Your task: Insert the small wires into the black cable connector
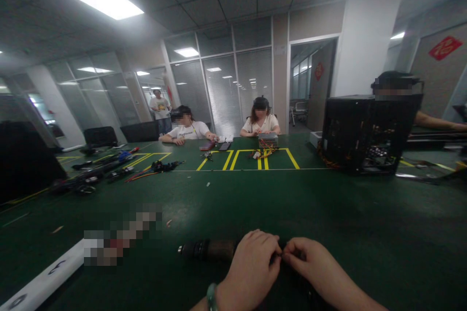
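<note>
Near on the worktop, a drill was partly covered by the curled left hand; the right hand was pinched, what either held being hidden. Fingertip work seemed under way; steadiness was probably needed next.

– What is the surface?
– A dark green table, marked with yellow lines toward its far side.
– What lies at the near edge?
– A drill on its side, chuck pointing left. Left of it is a long white thing with dark marks, its upper end blurred.
– And farther off?
– A black computer case stands on the right. A grey box with coloured wires sits at the far side, and tangled cables spread across the left.
– Anything between?
– A small white scrap.
</note>
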### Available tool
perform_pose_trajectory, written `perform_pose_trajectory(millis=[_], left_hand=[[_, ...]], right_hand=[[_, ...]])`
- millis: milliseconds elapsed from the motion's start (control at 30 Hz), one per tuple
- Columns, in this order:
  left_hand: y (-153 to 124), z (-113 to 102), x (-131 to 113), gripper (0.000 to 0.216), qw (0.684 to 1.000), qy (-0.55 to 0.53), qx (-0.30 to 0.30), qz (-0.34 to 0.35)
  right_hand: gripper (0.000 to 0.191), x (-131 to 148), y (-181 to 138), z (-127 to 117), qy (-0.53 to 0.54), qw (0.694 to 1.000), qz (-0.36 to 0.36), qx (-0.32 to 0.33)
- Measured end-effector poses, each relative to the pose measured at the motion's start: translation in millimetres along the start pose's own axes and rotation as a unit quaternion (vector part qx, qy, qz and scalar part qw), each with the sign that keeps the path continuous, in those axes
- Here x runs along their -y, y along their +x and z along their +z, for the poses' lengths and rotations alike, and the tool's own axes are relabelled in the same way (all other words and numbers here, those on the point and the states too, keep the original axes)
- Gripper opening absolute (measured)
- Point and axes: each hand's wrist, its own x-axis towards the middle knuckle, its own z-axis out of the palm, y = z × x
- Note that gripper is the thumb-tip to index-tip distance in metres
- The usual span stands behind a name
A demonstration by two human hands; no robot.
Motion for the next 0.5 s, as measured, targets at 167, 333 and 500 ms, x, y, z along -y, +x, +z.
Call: perform_pose_trajectory(millis=[167,333,500], left_hand=[[0.5,3.2,-0.4,0.015,1.000,0.010,-0.010,-0.002],[0.5,2.8,-0.1,0.017,1.000,0.022,-0.008,-0.017],[-0.1,1.1,0.4,0.014,0.999,0.032,0.000,-0.008]], right_hand=[[0.014,-1.1,0.4,1.2,-0.021,1.000,0.012,-0.005],[0.014,-1.3,-0.2,1.4,-0.034,0.999,0.022,-0.012],[0.017,-3.4,0.0,2.4,0.007,0.999,0.032,-0.002]])
